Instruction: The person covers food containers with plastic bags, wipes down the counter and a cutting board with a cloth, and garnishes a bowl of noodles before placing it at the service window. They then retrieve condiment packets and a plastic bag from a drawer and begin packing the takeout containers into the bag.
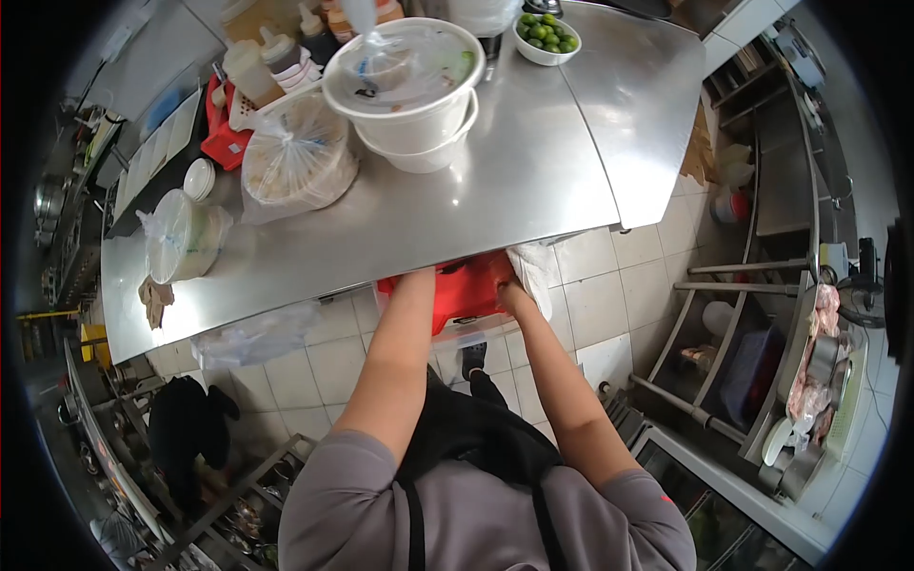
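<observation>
Both my arms reach down to a red plastic container (462, 293) that shows just below the front edge of the steel counter (514, 181). My left hand (419, 276) is at the container's left side, with its fingers hidden under the counter's edge. At the right side, my right hand (509, 293) touches the red rim; its fingers are too small and shaded to make out. A white cloth (535, 276) hangs beside my right hand. Above on the counter stand stacked white buckets (409, 124) with a plastic-covered top.
Bagged tubs (297, 162) and sauce bottles (249, 71) stand at the counter's left. A bowl of limes (546, 40) is at the back. Metal racks (724, 352) are at right, an open-topped fridge at lower right. A person in black (186, 438) is at lower left.
</observation>
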Demonstrator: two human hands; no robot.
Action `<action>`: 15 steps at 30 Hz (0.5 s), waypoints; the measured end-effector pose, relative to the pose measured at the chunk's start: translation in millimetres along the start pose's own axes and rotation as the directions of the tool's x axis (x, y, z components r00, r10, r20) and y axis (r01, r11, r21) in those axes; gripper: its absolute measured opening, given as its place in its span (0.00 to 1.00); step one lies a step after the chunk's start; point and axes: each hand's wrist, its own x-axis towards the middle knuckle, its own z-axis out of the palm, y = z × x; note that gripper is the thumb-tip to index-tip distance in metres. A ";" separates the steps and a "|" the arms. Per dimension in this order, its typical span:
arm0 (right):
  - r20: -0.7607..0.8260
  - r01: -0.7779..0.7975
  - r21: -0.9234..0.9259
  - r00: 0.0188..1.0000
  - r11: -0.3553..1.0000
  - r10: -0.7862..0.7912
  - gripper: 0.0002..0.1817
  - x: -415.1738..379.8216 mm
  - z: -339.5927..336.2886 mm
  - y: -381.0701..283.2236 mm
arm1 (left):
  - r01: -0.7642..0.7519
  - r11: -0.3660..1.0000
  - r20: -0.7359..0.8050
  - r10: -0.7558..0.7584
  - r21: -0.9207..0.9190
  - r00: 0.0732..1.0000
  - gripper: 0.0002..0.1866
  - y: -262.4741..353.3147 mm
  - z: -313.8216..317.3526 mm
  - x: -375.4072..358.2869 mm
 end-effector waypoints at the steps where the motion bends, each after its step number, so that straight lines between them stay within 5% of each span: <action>1: 0.017 -0.028 -0.001 0.999 1.000 0.028 0.13 0.9 0.6 1.3 | 0.003 1.000 0.004 -0.003 0.000 1.000 0.12 3.2 -1.8 0.1; 5: -0.055 -0.044 0.001 0.998 0.999 0.044 0.10 33.5 54.0 37.9 | 0.002 1.000 0.007 -0.002 -0.004 1.000 0.12 11.8 -3.2 0.7; 8: -0.152 0.141 0.040 0.979 0.989 -0.133 0.10 31.6 50.7 34.0 | 0.001 1.000 0.005 0.000 -0.019 1.000 0.12 14.9 -1.7 -0.5; 10: -0.094 0.211 -0.116 0.970 0.970 -0.223 0.12 5.5 3.6 -16.3 | -0.001 1.000 0.007 0.002 -0.026 1.000 0.12 13.0 -1.9 1.7; 12: -0.217 0.240 -0.126 0.940 0.963 -0.262 0.11 -15.5 -19.8 -48.6 | -0.002 0.999 0.007 0.002 -0.037 1.000 0.12 11.3 -0.3 3.0; 15: -0.178 0.220 -0.193 0.950 0.956 -0.255 0.16 -3.0 7.7 -29.0 | -0.003 0.999 0.002 0.003 -0.046 1.000 0.12 8.9 -3.0 5.2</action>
